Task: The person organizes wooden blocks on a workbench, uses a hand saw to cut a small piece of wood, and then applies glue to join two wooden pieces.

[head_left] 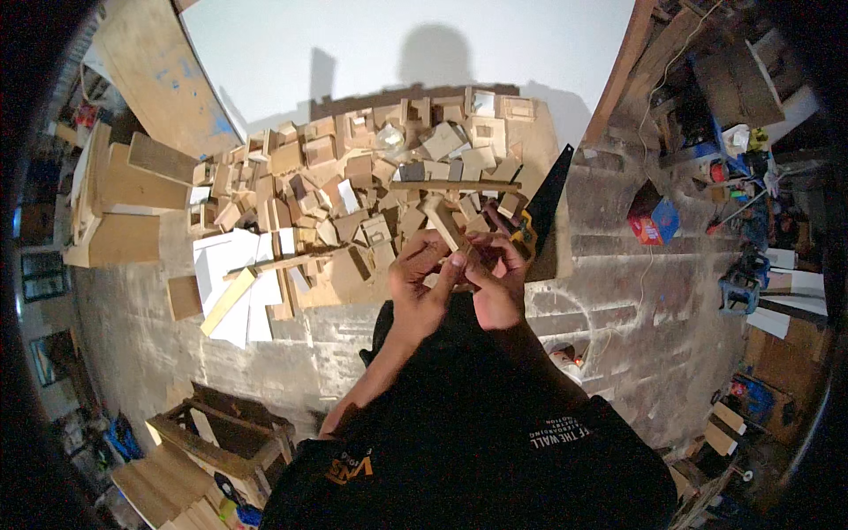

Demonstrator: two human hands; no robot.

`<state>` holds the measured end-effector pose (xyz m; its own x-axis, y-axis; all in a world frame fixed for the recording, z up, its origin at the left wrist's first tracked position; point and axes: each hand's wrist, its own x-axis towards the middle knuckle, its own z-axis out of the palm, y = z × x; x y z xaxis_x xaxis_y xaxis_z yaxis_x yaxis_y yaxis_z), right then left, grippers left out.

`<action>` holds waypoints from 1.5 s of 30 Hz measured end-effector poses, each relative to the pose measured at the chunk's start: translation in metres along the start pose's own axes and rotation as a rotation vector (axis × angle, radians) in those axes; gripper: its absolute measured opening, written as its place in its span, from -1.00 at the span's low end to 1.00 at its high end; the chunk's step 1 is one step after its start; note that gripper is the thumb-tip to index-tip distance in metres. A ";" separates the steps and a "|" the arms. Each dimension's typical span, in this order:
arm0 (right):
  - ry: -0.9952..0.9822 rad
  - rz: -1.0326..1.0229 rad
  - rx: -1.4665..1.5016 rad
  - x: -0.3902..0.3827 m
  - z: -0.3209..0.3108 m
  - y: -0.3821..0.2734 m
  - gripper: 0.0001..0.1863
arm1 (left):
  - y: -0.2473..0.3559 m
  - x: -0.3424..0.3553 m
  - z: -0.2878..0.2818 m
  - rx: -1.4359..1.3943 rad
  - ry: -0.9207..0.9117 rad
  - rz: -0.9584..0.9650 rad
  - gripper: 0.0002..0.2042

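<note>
My left hand (420,283) and my right hand (496,281) meet at the middle of the view, both gripping a short light wooden piece (443,221) that tilts up and to the left, their thumbs close together on it. Just beyond it lies a long thin wooden strip (415,185) among a dense pile of small wooden offcuts and blocks (314,150) on a brown board (552,265). A hand saw with a dark blade (552,185) and a yellow-and-black handle (527,234) lies to the right of my right hand.
A large white panel (265,44) stands beyond the pile. White sheets (216,274) lie at left, near wooden boxes (132,181). A wooden frame (221,433) is at lower left. A red-and-blue box (652,221), a cord and assorted tools are on the floor at right.
</note>
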<state>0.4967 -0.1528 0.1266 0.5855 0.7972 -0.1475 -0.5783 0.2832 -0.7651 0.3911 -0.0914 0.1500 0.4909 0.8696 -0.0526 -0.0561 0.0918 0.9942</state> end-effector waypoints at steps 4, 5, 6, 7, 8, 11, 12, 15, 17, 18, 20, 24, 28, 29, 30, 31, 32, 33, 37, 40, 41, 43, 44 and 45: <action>-0.050 -0.177 -0.284 0.005 -0.004 -0.005 -0.69 | 0.005 0.013 0.002 0.061 -0.082 0.092 -0.78; -0.068 -0.193 -0.341 0.004 -0.005 -0.005 -0.69 | -0.003 0.015 -0.002 0.093 -0.095 0.117 -0.74; -0.085 -0.210 -0.398 0.004 -0.005 -0.005 -0.69 | -0.009 0.018 -0.005 0.124 -0.110 0.142 -0.70; -0.127 -0.154 -0.577 0.002 0.001 -0.018 -0.69 | -0.009 0.018 -0.006 0.001 -0.078 0.029 -0.67; -0.120 -0.213 -0.601 0.001 0.006 -0.030 -0.67 | -0.005 0.019 -0.006 -0.121 -0.044 -0.079 -0.65; -0.051 -0.478 -0.751 -0.015 0.029 -0.082 -0.67 | -0.005 0.024 -0.023 -0.226 -0.051 -0.269 -0.58; 0.005 -0.597 -0.849 -0.029 0.041 -0.107 -0.71 | -0.010 0.025 -0.036 -0.212 -0.051 -0.323 -0.56; 0.125 -0.334 0.080 -0.095 0.076 -0.189 -0.64 | -0.035 0.023 -0.067 -0.237 -0.077 -0.367 -0.58; -0.772 -0.653 -0.193 -0.084 0.081 -0.219 -0.61 | -0.049 0.024 -0.089 -0.188 -0.073 -0.408 -0.59; -0.962 -0.809 -0.295 -0.080 0.096 -0.221 -0.64 | -0.057 0.028 -0.095 -0.214 -0.085 -0.404 -0.59; -1.097 -1.139 -0.334 -0.069 0.125 -0.204 -0.72 | -0.072 0.034 -0.111 -0.222 -0.095 -0.391 -0.59; -0.889 -1.439 -0.349 -0.058 0.153 -0.169 -0.81 | -0.075 0.043 -0.130 -0.229 -0.062 -0.409 -0.59; -0.758 -1.437 -0.432 -0.047 0.143 -0.172 -0.88 | -0.067 0.053 -0.123 -0.165 -0.135 -0.453 -0.58; -0.697 -1.403 -0.468 -0.044 0.135 -0.174 -0.89 | -0.068 0.053 -0.121 -0.154 -0.134 -0.444 -0.58; -0.629 -1.362 -0.520 -0.042 0.126 -0.178 -0.90 | -0.069 0.050 -0.116 -0.151 -0.138 -0.438 -0.59; -0.533 -1.304 -0.591 -0.039 0.112 -0.182 -0.90 | -0.070 0.048 -0.110 -0.148 -0.141 -0.431 -0.59; -0.391 -1.207 -0.684 -0.033 0.097 -0.182 -0.90 | -0.071 0.047 -0.108 -0.129 -0.161 -0.430 -0.59; -0.238 -1.062 -0.778 -0.023 0.083 -0.181 -0.90 | -0.066 0.043 -0.106 -0.116 -0.161 -0.430 -0.60; 0.058 -0.286 -1.038 0.041 -0.060 -0.100 -0.85 | -0.051 0.033 -0.066 -0.109 -0.182 -0.453 -0.59; -0.101 -0.197 -1.402 0.060 -0.239 0.016 -0.73 | -0.046 0.029 -0.028 -0.169 -0.247 -0.467 -0.51; -0.092 -0.226 -1.476 0.049 -0.295 0.054 -0.63 | -0.044 0.030 -0.013 -0.199 -0.278 -0.475 -0.52; -0.146 -0.151 -1.658 0.045 -0.280 0.073 -0.56 | -0.033 0.020 0.000 -0.228 -0.262 -0.489 -0.55; -0.167 -0.153 -1.747 0.043 -0.281 0.078 -0.53 | -0.021 0.017 0.008 -0.211 -0.284 -0.498 -0.56; -0.179 -0.157 -1.832 0.040 -0.282 0.083 -0.50 | -0.010 0.016 0.015 -0.193 -0.309 -0.507 -0.57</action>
<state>0.6317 -0.2477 -0.1197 0.4357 0.8987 -0.0500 0.8066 -0.4144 -0.4214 0.4126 -0.0857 0.1406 0.7246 0.5175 -0.4551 0.1075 0.5674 0.8164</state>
